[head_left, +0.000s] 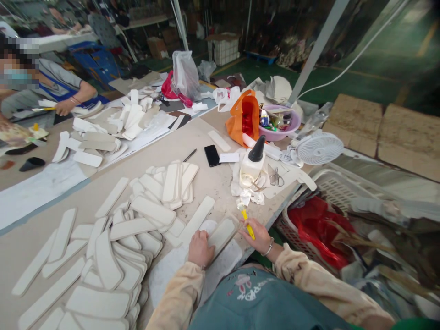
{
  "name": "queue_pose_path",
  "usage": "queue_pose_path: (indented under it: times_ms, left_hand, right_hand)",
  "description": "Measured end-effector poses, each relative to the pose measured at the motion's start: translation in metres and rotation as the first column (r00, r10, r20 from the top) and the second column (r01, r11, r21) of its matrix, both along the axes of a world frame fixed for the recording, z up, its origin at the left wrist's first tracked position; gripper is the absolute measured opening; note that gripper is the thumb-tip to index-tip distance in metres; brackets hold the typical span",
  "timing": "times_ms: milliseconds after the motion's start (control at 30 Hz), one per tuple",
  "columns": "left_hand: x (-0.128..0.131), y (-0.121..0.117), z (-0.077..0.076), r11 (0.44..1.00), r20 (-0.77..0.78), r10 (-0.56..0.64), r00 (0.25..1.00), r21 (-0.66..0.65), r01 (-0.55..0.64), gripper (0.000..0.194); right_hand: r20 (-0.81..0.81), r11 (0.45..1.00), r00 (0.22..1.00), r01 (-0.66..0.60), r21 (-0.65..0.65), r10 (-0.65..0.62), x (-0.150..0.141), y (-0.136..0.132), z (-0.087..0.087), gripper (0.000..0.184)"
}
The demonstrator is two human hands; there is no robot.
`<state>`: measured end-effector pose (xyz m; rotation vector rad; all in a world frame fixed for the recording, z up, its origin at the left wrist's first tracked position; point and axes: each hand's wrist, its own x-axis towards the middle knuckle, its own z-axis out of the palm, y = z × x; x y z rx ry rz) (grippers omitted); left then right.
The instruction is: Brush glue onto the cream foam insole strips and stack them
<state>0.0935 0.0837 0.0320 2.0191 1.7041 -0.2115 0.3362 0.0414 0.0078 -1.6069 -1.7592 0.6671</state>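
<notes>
My right hand (258, 236) grips a small brush (245, 219) by its yellow handle, the pale bristle end pointing away from me. My left hand (201, 250) is closed on the near end of an off-white rounded strip (222, 233), which lies on the table's front edge over some paper. Further strips seem to lie under it, but I cannot tell how many. Just beyond the left hand rests a separate long strip (197, 220). To the left spreads a heap of similar white strips (120, 256). Past the brush stands a white bottle with a black cone top (254, 158), crumpled paper around it.
A phone (211, 156), a pen (190, 155), an orange bag (240, 119) and a purple basin (282, 123) sit farther back. A white fan (319, 148) and a scrap-filled basket (323, 220) are at right. A co-worker (65, 87) sits far left beside more pieces.
</notes>
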Motion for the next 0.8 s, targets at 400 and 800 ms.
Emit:
queue_pose_path:
  times_ms: [400,800]
  left_hand:
    - [-0.014,0.007,0.025,0.952,0.349,0.153,0.925,-0.302,-0.044,0.018]
    - [-0.01,-0.002,0.056,0.873,0.67,0.433,0.603,-0.479,-0.094,0.036]
  right_hand:
    - [-0.226,1.0,0.974,0.009,-0.023,-0.014,-0.002,-0.008,0.023,0.016]
    - [-0.632,0.991,0.763,0.11,-0.079,-0.135,-0.027,0.029,0.085,0.034]
